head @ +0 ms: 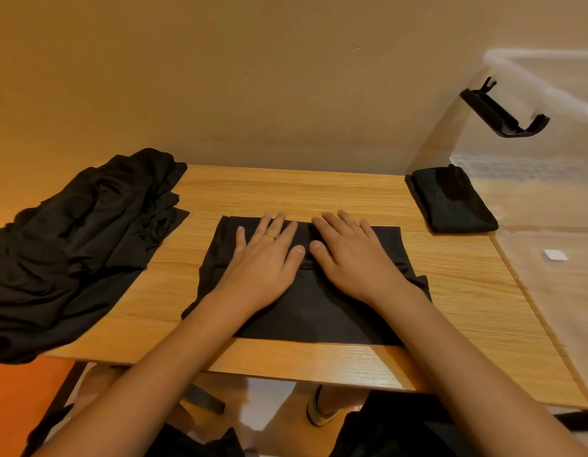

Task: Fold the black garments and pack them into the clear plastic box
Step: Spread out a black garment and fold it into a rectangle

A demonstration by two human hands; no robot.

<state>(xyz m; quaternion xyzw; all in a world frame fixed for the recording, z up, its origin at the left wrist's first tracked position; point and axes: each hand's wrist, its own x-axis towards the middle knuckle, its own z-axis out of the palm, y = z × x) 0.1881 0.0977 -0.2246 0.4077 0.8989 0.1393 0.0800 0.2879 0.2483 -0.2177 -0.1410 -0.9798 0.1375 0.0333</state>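
Nearest me, my forearms reach over the front edge of the table [451, 291]. My left hand [269, 255] and right hand [352, 255] lie side by side, flat, fingers straight and slightly spread, thumbs almost meeting. They grip nothing and only press down on the black garment [319, 318] spread in the middle of the table. There is a ring [271, 235] on my left hand.

I judge this to be the smoothing of a fold. To do it well I should sweep both palms outward from the centre seam to the side edges, pushing out air and creases. I should square the far edge before the next fold so the packet matches the one already packed. The lower left corner flares out and wants tucking in first.

To my left lies a loose pile [81, 242] of black garments, draping off the table edge. Further right, one folded piece [451, 202] sits inside the clear box [549, 206], in its near corner, with a black latch [503, 110] above it.

My palms hide the seam beneath them. I cannot count the garments in the pile. The box runs out of view on the right, its walls blurred and hard to trace.
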